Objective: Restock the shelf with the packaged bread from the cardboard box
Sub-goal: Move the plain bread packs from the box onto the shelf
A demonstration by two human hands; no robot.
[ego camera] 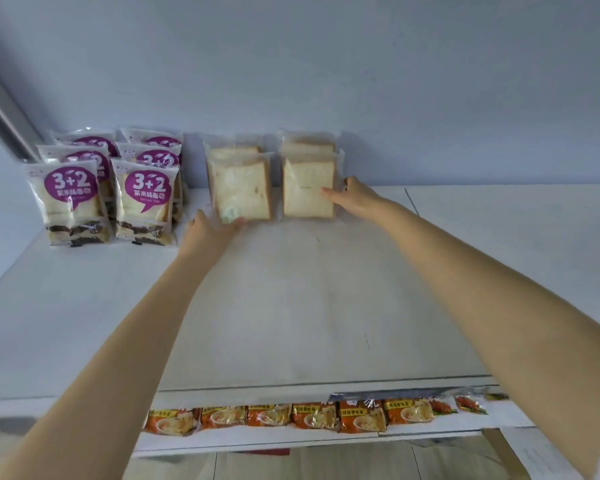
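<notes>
This looks like the placing step: two clear packs of sliced bread stand upright at the back of the shelf (291, 306), near the wall (326, 81), each with another pack behind it. The person is squaring them up.

The left grip (215, 232) reaches to the lower left corner of the left bread pack (239, 188). Its fingertips (236, 223) touch the bottom edge, and the hand is fairly flat with nothing clasped. The right grip (357, 199) is at the right edge of the right bread pack (307, 188). Its fingers (329, 192) lie nearly straight across the front face with the thumb raised by the side, which I judge to be a steadying touch more than a hold.

A narrow gap separates the two packs. The purple 3+2 packs (142, 199) stand in rows just to their left, and orange packets (267, 414) line the level below.

Next, I'd expect both hands to let go gently so the soft packs don't topple, then go back for more. The cardboard box is out of view.
</notes>
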